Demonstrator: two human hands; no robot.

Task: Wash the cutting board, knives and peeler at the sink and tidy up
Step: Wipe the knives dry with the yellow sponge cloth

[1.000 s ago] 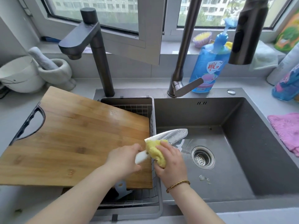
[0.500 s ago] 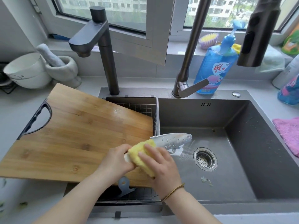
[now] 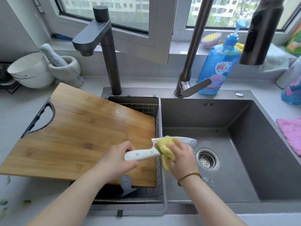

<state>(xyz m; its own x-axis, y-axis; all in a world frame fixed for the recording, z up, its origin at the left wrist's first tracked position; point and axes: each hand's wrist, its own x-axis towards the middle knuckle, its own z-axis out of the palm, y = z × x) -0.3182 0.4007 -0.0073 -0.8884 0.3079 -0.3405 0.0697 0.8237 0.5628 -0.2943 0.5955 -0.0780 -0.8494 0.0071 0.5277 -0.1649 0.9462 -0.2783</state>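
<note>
My left hand (image 3: 116, 160) grips the white handle of a knife (image 3: 143, 154) over the edge of the grey sink (image 3: 244, 144). The wet blade points right toward the drain (image 3: 207, 159). A yellow sponge (image 3: 166, 150) is folded over the base of the blade, held there by my right hand (image 3: 182, 158). The wooden cutting board (image 3: 81, 137) lies tilted across the wire drain basket (image 3: 146, 110) and the counter on the left. A grey-blue tool (image 3: 126, 185) pokes out from under the board's near edge inside the basket.
Two dark faucets (image 3: 105, 46) rise behind the sink, and a spray head (image 3: 259, 33) hangs at upper right. A blue detergent bottle (image 3: 218, 62) stands behind the basin. White bowls (image 3: 31, 72) and a stone mortar (image 3: 65, 67) sit at the back left. A pink cloth (image 3: 291, 132) lies right.
The sponge has slid along the knife from the handle end out onto the blade base, uncovering the white handle. The knife now lies flatter, and the view has shifted slightly.
</note>
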